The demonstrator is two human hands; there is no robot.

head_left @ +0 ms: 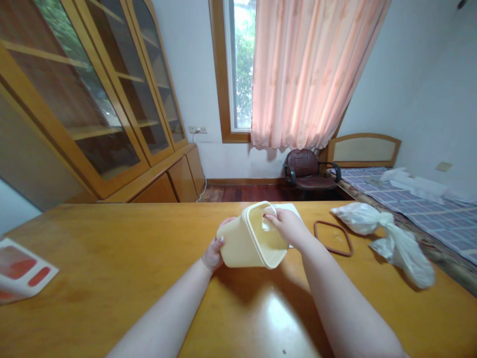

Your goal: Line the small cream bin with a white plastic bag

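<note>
While left hand (213, 254) holds bin (236, 246), mouth (266, 247) faces right, long axis sideways.

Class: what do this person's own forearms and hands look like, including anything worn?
No sleeve shows on the left forearm or right forearm. The left hand and right hand wear no gloves, and no watch is visible. A tiny reddish spot on the right hand may be nail polish; too small to confirm.

A glazed yellow-brown wooden cabinet (108, 74) stands at 10 o'clock; a pleated pink fabric curtain (309, 69) hangs at 1; a maroon black-armed chair (302, 163) occupies 3.
</note>
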